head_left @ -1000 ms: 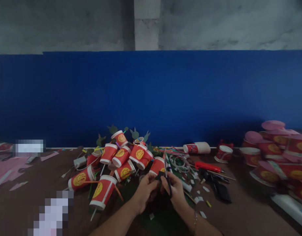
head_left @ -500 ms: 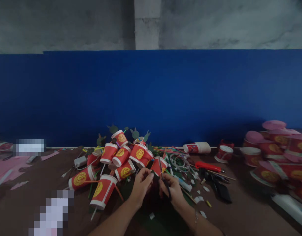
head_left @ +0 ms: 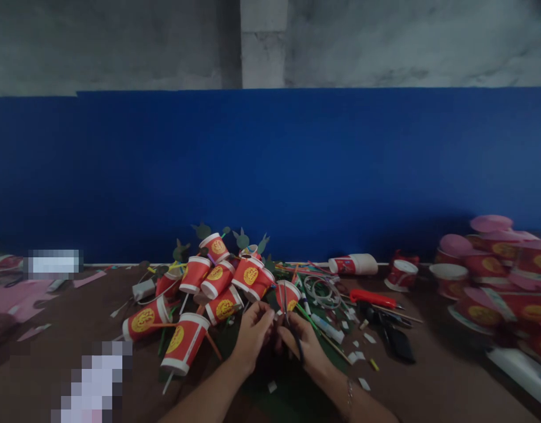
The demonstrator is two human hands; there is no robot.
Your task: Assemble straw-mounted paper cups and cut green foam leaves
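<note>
While the left hand (head_left: 254, 332) is pinching a small dark piece (head_left: 274, 301), apparently paper, the right hand (head_left: 309, 342) is gripping scissors (head_left: 285, 306) just beside it, their tips pointing toward a red cup (head_left: 292, 292) beyond. The hands are seemingly trimming, though the view is not showing whether the scissors are touching the piece. Another snip would be calling for a steady pinch and a well-aligned edge.
</note>
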